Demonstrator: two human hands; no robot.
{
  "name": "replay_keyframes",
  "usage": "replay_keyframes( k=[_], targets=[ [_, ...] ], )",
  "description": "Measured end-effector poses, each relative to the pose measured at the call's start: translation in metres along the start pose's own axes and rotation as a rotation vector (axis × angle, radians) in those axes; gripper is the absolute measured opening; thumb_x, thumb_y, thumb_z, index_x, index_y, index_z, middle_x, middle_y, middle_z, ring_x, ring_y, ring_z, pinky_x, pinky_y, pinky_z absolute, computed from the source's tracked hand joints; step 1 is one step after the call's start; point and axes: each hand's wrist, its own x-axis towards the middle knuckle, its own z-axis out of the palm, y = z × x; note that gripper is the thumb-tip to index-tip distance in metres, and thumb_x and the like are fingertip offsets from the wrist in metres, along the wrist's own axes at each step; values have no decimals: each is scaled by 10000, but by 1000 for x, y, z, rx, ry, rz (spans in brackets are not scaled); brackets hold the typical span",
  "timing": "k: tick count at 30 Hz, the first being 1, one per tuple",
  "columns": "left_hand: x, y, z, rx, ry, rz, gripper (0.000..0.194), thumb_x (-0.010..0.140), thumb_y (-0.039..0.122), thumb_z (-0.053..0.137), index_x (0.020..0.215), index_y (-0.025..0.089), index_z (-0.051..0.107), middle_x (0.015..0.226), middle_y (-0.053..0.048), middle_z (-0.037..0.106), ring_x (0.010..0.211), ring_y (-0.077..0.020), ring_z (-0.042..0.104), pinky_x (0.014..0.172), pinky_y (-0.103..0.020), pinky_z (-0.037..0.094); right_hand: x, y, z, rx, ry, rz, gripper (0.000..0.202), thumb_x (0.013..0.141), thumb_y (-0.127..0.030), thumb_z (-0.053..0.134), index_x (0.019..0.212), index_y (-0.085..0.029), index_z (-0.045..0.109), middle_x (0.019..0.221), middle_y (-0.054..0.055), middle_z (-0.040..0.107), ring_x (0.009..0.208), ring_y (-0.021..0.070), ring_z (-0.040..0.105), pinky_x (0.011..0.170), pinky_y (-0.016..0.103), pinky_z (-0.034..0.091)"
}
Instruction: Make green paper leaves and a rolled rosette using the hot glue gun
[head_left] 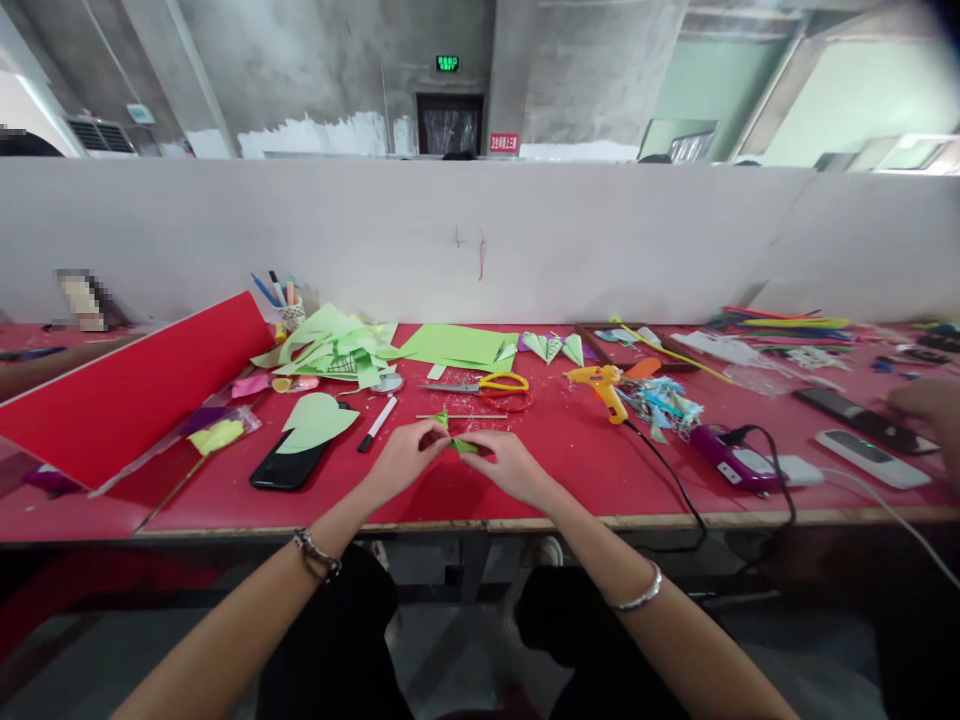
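Observation:
Between my two hands, just above the red table [540,470], is a small folded piece of green paper [444,418]. My left hand [412,450] pinches its left side, and my right hand [506,462] grips the right side with thumb and fingers. Part of the paper is hidden by the fingers. A thin stick [487,416] lies just beyond it. Farther back are yellow-handled scissors [502,384], with the blades pointing left. A black-and-white marker [377,424] rests left of my left hand. Several folded green paper cones [553,348] lie behind the scissors.
Green paper scraps [330,345] and green sheets [457,345] lie at the back. A heart-shaped paper [315,422] covers part of a black phone [281,472]. To the right are a yellow glue gun [604,390], a purple power strip [735,462] and cords. A red board [150,390] stands left.

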Motion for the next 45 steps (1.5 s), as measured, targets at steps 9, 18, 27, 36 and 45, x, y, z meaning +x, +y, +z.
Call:
replay_keyframes(
  k=[9,18,27,36,45],
  targets=[
    [11,6,12,-103,15,117,186,797,250,459,874,158,601,873,-53,591,788,-150,551,727,-277,445,-6,19,10,336,62,267,287,797,-295,429,959,-123,593,888,60,648,789,154,588,742,285,455],
    [23,7,29,-404,101,39,325,778,359,497,1007,136,435,904,-57,516,794,-136,536,678,-255,464,-4,24,16,495,290,223,275,729,-287,522,964,-147,542,980,90,625,868,169,608,817,303,458],
    [26,3,34,-450,23,23,218,757,330,528,849,132,525,780,-27,566,727,-138,554,695,-262,448,-2,26,13,502,292,218,237,712,-278,553,909,-149,536,917,68,604,818,165,608,764,294,469],
    [20,-6,25,-418,22,47,181,760,307,528,822,136,539,732,-6,568,711,-128,547,686,-241,439,-4,27,8,578,144,220,223,751,-303,540,931,-177,581,901,45,628,797,141,584,752,279,456],
    [17,-12,27,-379,101,130,344,745,198,546,1070,174,435,817,-9,561,811,-139,558,799,-286,439,7,30,7,488,156,169,280,748,-284,550,1004,-171,565,999,64,613,862,153,581,778,283,452]
  ],
)
